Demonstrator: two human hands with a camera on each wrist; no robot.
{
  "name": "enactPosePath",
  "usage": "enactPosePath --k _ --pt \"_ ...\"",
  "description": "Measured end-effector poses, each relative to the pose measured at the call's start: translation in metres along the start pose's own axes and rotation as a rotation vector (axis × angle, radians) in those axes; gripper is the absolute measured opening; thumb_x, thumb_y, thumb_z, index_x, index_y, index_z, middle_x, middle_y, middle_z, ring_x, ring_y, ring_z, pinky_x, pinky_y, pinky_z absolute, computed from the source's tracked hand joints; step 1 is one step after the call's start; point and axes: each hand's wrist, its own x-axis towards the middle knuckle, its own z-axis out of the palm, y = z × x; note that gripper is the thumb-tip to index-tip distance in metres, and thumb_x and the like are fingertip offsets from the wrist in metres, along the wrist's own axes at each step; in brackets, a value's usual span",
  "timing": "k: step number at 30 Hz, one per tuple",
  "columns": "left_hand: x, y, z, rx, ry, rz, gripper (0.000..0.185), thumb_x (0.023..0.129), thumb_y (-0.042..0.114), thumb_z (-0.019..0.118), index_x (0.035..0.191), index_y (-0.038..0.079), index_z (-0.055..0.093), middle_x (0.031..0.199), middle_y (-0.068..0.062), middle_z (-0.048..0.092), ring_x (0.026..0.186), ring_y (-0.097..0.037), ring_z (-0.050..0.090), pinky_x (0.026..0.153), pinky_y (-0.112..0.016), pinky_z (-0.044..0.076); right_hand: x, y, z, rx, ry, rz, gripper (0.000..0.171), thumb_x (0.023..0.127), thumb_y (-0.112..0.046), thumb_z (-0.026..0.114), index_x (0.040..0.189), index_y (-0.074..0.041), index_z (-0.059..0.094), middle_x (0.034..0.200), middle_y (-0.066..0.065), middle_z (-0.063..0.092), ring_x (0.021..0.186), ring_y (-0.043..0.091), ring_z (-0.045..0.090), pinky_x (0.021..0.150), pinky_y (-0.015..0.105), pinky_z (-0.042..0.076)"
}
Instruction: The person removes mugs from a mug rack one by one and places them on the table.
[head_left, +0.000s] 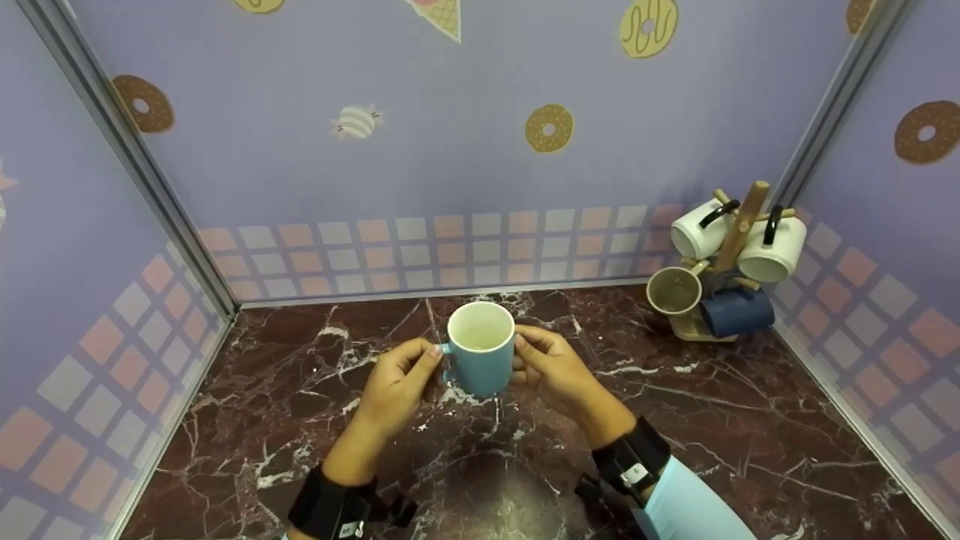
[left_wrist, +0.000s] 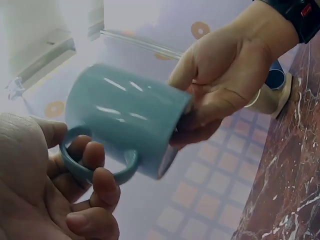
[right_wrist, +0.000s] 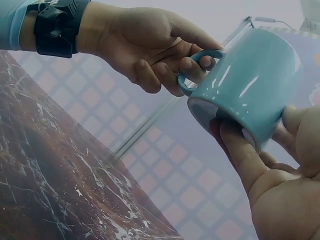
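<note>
A light blue mug (head_left: 482, 360) with a white inside is held upright over the dark marbled table, its open mouth facing up. My left hand (head_left: 396, 386) grips its handle (left_wrist: 82, 170), thumb on top and fingers hooked through the loop. On the opposite side, my right hand (head_left: 553, 369) holds the mug's body. Its thumb lies against the side near the rim in the head view. Other fingers of that hand reach under the base (right_wrist: 205, 112), as the right wrist view shows.
At the back right stands a wooden mug rack (head_left: 739, 232). On it hang two white mugs (head_left: 772, 251) with black handles, a beige mug (head_left: 675, 291) and a dark blue mug (head_left: 739, 313). Patterned purple walls (head_left: 450, 180) bound the marbled table (head_left: 262, 420) at back and sides.
</note>
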Motion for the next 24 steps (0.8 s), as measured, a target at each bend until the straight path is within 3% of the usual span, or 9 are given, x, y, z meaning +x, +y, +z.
enactPosePath --k 4,7,14,19,24 --pt "-0.001 0.005 0.002 0.011 -0.017 -0.043 0.033 0.117 0.011 0.057 0.097 -0.015 0.065 0.076 -0.005 0.065 0.058 -0.007 0.055 0.053 -0.018 0.049 0.0 0.001 0.001 -0.029 -0.007 -0.005 0.094 0.096 -0.045 0.09 0.16 0.012 0.052 0.137 0.003 0.075 0.116 0.02 0.079 0.102 0.037 0.07" --pt "-0.002 0.007 0.003 0.019 -0.033 -0.069 0.034 0.117 0.013 0.058 0.099 -0.015 0.067 0.076 -0.004 0.067 0.056 -0.006 0.054 0.051 -0.018 0.048 0.0 0.001 0.001 -0.058 0.015 -0.002 0.106 0.089 -0.047 0.095 0.162 0.015 0.048 0.143 0.004 0.072 0.124 0.019 0.076 0.106 0.039 0.069" --pt "-0.004 0.011 0.007 0.048 -0.09 -0.108 0.041 0.121 0.019 0.054 0.102 -0.014 0.068 0.076 -0.002 0.066 0.057 -0.006 0.053 0.054 -0.019 0.049 0.001 0.0 0.001 -0.089 0.052 0.002 0.107 0.092 -0.048 0.091 0.163 0.017 0.043 0.143 0.005 0.071 0.118 0.018 0.076 0.106 0.038 0.069" --pt "-0.005 0.013 0.015 0.014 -0.044 -0.136 0.039 0.12 0.018 0.057 0.096 -0.011 0.066 0.074 -0.001 0.065 0.056 -0.007 0.056 0.053 -0.02 0.052 0.0 -0.002 -0.001 -0.121 0.074 0.018 0.105 0.095 -0.047 0.088 0.164 0.016 0.041 0.144 0.009 0.071 0.113 0.017 0.078 0.1 0.032 0.07" --pt "-0.006 0.013 0.018 -0.021 0.008 -0.132 0.036 0.119 0.014 0.058 0.092 -0.009 0.065 0.072 -0.001 0.063 0.055 -0.007 0.056 0.053 -0.019 0.054 -0.001 -0.007 -0.005 -0.222 0.078 0.029 0.093 0.101 -0.044 0.085 0.164 0.012 0.046 0.145 0.016 0.072 0.112 0.018 0.08 0.101 0.038 0.07"
